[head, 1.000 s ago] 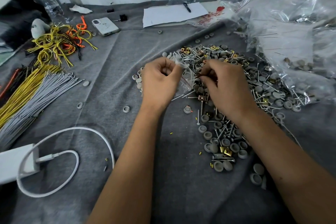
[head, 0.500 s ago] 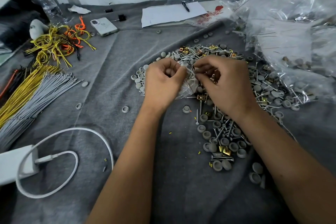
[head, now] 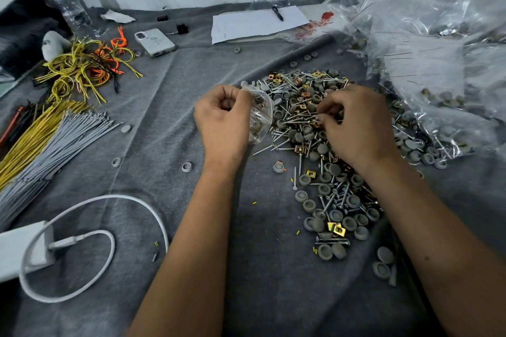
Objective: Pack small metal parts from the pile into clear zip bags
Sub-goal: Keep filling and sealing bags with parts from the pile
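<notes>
The pile (head: pixel 323 128) of screws, grey caps and small brass clips sits on the grey cloth (head: pixel 175 117) covering your desk, and everything else is placed around it. At the pile's left edge, your left hand (head: pixel 223 120) holds a small clear zip bag (head: pixel 260 117), with your fingers (head: pixel 232 96) curled round its rim; the bag already has a few parts inside and its lower end hangs touching the pile's edge. Your right hand (head: pixel 356 123) rests on top of the pile, with the fingertips drawn together in a pinch among the screws; what they grip is too small to tell.

Loose grey caps (head: pixel 187 166) lie scattered on the cloth just left of the pile. To the pile's right, a heap of clear plastic bags (head: pixel 438 63) lies against it, some holding grey caps. Behind the pile lies a sheet of white paper (head: pixel 257 23) with a pen (head: pixel 277 12) on it. Further left of the pile are a white phone (head: pixel 154 42), a tangle of yellow and orange wires (head: pixel 87 68), and bundles of straight grey and yellow wires (head: pixel 46 145). A water bottle (head: pixel 67 5) stands at the far left corner. Nearer to you, left of the pile, a white charger (head: pixel 22 249) lies with its looped white cable (head: pixel 109 227).
</notes>
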The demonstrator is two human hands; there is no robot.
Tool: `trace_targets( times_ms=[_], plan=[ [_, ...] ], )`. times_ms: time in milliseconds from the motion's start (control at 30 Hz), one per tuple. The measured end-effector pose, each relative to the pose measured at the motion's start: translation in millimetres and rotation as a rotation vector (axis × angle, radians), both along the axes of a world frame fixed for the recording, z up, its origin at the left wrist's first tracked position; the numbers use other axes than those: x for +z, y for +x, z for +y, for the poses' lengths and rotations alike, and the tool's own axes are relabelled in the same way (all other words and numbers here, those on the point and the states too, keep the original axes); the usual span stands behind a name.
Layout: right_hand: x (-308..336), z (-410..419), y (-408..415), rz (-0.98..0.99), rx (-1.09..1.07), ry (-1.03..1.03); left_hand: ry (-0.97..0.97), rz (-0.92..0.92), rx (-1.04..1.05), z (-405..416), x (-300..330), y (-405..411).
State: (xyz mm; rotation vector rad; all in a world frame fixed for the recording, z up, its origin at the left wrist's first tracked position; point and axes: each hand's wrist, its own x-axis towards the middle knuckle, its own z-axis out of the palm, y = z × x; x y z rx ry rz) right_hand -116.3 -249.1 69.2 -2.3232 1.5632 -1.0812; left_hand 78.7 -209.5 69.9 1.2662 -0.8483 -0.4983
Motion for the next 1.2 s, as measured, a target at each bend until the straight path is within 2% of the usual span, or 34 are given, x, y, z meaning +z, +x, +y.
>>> trace_targets(
  times_ms=[200,367,533,667,800,1033,1200],
  plan=[
    [-5,-4,1,0.175,-0.023,0.098,0.007,-0.035,-0.004,1,2,-2],
    [-6,-2,1,0.113,0.014,0.12,0.019,-0.057,-0.01,3,3,-5],
    [-8,-1,5,0.083,0.037,0.054,0.022,-0.067,-0.006,3,3,-5],
    [-8,0,13,0.184,0.052,-0.068,0.023,-0.071,-0.031,3,3,-7],
    [-7,-4,19,0.325,0.123,-0.042,0.031,-0.094,-0.049,3,1,-8],
    [-6,-9,17,0.233,0.135,-0.006,0.013,-0.084,-0.084,0,-5,-7],
    [-7,-5,13,0.313,0.148,0.046,0.029,-0.142,-0.121,-1,-6,-6]
  ],
)
